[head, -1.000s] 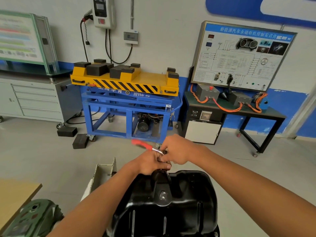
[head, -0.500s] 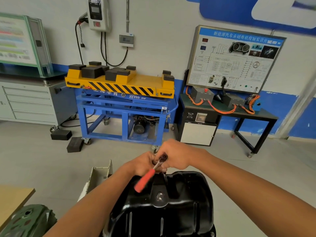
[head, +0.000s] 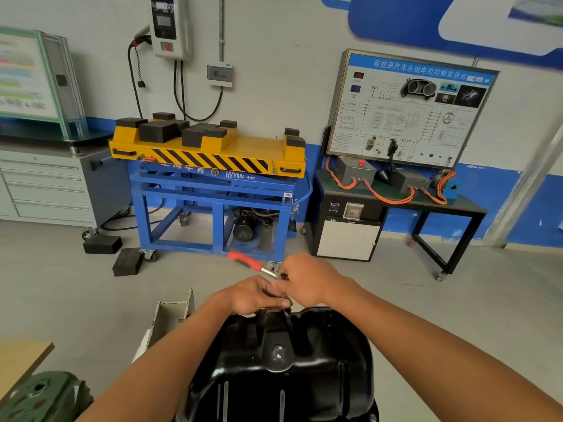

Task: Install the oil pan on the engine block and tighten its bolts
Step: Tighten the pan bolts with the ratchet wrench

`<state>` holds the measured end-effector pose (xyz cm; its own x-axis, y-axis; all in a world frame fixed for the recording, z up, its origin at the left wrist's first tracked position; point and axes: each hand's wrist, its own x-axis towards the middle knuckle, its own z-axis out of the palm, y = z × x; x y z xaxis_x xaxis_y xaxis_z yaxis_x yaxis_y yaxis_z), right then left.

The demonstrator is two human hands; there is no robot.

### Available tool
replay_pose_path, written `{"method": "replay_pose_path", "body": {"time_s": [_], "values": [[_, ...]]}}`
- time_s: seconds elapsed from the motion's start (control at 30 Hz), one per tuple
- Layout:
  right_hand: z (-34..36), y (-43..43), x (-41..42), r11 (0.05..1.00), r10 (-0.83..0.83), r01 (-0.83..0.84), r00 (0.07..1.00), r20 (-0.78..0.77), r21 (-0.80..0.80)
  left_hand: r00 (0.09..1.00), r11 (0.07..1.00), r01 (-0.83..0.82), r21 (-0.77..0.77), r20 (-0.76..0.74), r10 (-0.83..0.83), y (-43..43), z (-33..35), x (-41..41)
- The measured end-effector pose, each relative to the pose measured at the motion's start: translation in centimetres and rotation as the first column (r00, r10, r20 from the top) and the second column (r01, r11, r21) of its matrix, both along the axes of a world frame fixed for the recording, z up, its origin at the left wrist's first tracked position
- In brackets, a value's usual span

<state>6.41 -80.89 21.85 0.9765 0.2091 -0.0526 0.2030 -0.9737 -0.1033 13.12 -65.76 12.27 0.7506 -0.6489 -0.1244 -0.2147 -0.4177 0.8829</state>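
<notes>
The oil pan [head: 304, 370] lies low in the middle of the view, black and glossy, its far rim right under both hands. A ratchet [head: 246, 259] stands over that rim, its red handle pointing left and away, its metal neck running into the right hand [head: 307, 281], whose fingers are curled round the head. The left hand [head: 256, 295] sits just below and touching the right, fingers curled tight and thumb on the pan's rim; what it pinches is hidden, so its hold cannot be told. Both forearms reach in from the bottom edge on either side of the pan.

Just left of the pan is an open cardboard box [head: 172, 312]. Further left are a green casting [head: 39, 397] and the corner of a wooden counter [head: 21, 357].

Beyond, on the floor, a blue cart [head: 213, 205] carries a yellow deck [head: 243, 147] with black blocks on it; two more blocks [head: 102, 244] lie by its wheel. To its right a black counter [head: 457, 205] bears a training board [head: 408, 108] and orange cables. At far left stands a grey drawer cabinet [head: 45, 184], and on the wall above the cart hangs a charger [head: 170, 25].
</notes>
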Motion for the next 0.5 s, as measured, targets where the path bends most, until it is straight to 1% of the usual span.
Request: {"method": "replay_pose_path", "body": {"time_s": [0.1, 0.17, 0.23, 0.3, 0.37, 0.43, 0.5], "values": [[-1.1, 0.6, 0.7, 0.978, -0.204, 0.199, 0.975, 0.085, 0.066, 1.0, 1.0, -0.001, -0.029, 0.006, 0.001, -0.3, -0.1, 0.0], [-1.0, 0.5, 1.2, 0.953, -0.301, 0.297, 0.951, 0.067, 0.057, 1.0, 0.998, -0.004, -0.068, -0.018, 0.003, -0.3, -0.1, -0.2], [-0.7, 0.1, 1.6, 0.941, -0.338, 0.339, 0.941, 0.022, -0.001, 1.0, 0.997, 0.028, -0.068, -0.012, -0.029, -0.4, 0.1, -0.3], [-0.4, -0.4, 1.8, 0.946, -0.32, 0.322, 0.946, 0.056, -0.038, 0.999, 0.997, 0.045, -0.069, -0.011, -0.046, -0.6, 0.3, -0.5], [0.2, -0.7, 1.6, 0.963, -0.241, 0.253, 0.962, 0.131, -0.089, 0.999, 0.996, 0.051, -0.069, 0.003, -0.051, -0.6, 0.2, -0.4], [0.7, -0.9, 1.3, 0.984, -0.113, 0.133, 0.98, 0.163, -0.119, 0.999, 0.996, 0.053, -0.067, -0.003, -0.054, -0.6, 0.1, -0.3], [1.4, -1.1, 1.0, 0.989, 0.032, -0.013, 0.991, 0.128, -0.144, 0.998, 0.996, 0.055, -0.069, 0.001, -0.055, -0.5, 0.0, -0.1]]}}
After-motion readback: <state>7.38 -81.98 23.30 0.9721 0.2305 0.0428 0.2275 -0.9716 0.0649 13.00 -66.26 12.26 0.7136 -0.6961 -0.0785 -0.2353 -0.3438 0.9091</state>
